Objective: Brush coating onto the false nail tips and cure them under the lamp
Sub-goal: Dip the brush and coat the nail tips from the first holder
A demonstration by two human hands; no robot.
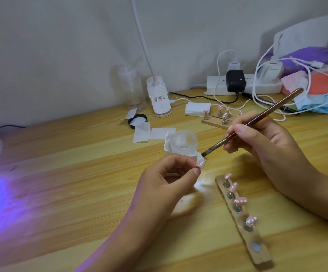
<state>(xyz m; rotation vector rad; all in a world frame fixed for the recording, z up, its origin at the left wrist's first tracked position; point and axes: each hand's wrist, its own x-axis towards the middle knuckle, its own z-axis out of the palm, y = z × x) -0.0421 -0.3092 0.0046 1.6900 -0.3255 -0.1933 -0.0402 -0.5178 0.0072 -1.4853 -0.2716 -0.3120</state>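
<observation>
Over grainy wooden desk [80, 173], left hand [167, 183] pinches pink nail tip [201, 163], right hand [263, 140] grips slim brush [257, 120].

Pink white-dotted nail tips [241, 201] — bronze brush [253, 121] — yellow wood-grain table [80, 173]

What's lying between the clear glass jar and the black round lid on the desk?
Head view: two white paper squares lie flat on the wooden desk between them.

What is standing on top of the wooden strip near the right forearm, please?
Four small metal stands, each carrying a pink nail tip, stand along the wooden strip. The nearest round spot is bare. Whatever lies beneath the four stands is covered by their bases.
</observation>
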